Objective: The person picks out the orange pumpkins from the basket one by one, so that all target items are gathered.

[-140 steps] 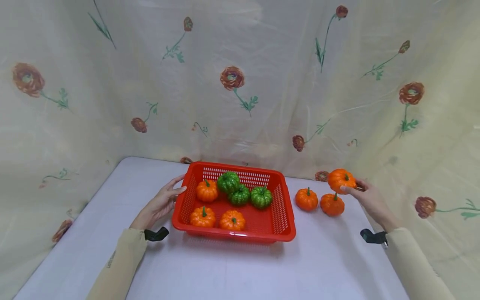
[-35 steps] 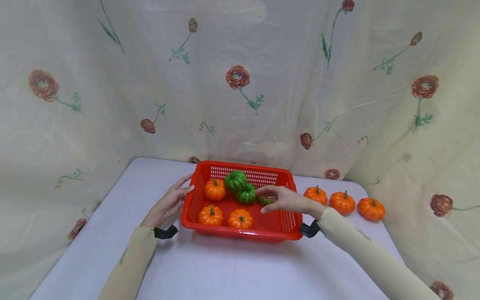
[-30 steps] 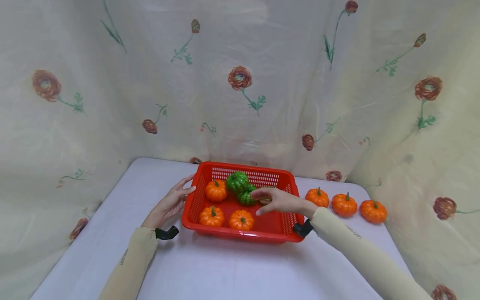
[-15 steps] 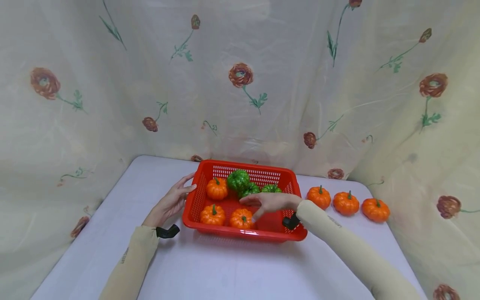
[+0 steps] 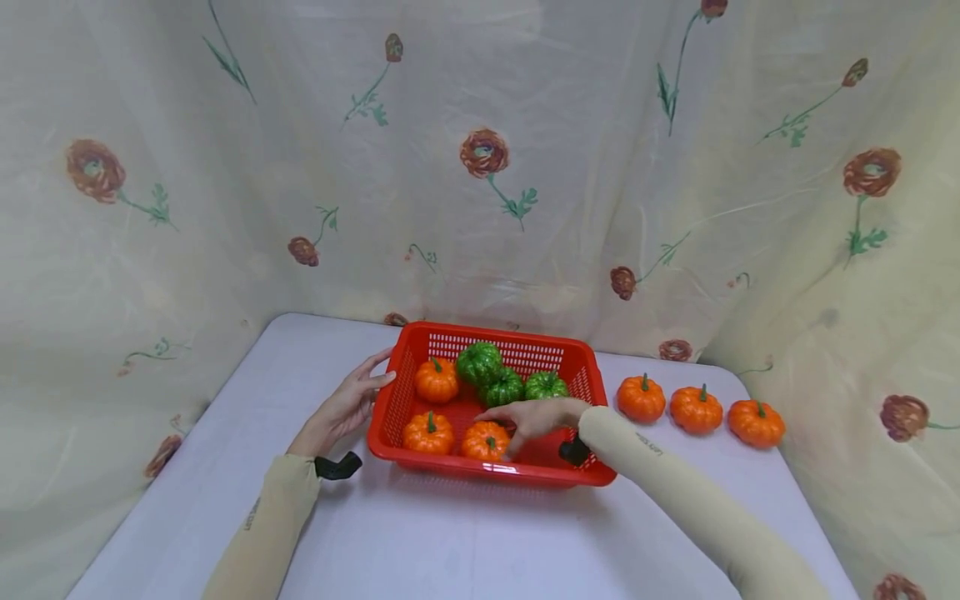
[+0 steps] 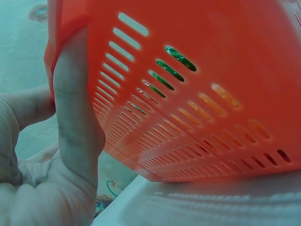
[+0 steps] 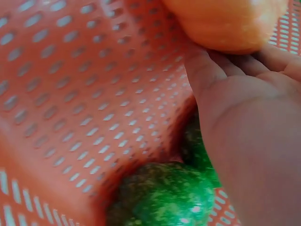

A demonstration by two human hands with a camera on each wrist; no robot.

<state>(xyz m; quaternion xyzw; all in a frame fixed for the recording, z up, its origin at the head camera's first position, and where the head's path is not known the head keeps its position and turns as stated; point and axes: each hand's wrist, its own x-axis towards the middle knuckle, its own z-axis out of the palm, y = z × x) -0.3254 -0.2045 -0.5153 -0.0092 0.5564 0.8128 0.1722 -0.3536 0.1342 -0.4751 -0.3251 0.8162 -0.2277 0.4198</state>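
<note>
In the head view a red plastic basket (image 5: pixel 525 471) holds several small pumpkins. My left hand (image 5: pixel 348 408) grips its left rim; up close in the left wrist view, thumb and fingers straddle the basket wall (image 6: pixel 211 42). My right hand (image 5: pixel 540 418) reaches inside, its fingers and thumb around the front orange pumpkin (image 5: pixel 483 440). The right wrist view has that orange pumpkin (image 7: pixel 225 23) against the fingers of my right hand (image 7: pixel 249 103). Another orange pumpkin (image 5: pixel 428 433) sits to its left, and a third orange pumpkin (image 5: pixel 437 382) lies behind.
Green pumpkins (image 5: pixel 479 363) fill the back of the basket; one green pumpkin (image 5: pixel 546 386) is partly behind my right hand. Right of the basket, orange pumpkins stand in a row, ending with the outermost orange pumpkin (image 5: pixel 756 423). A floral curtain (image 5: pixel 480 233) hangs behind the white table (image 5: pixel 420 533).
My right hand set an orange pumpkin down at the right end of the row, then came left into the basket and lowered onto the front orange pumpkin. My left hand stayed at the rim.
</note>
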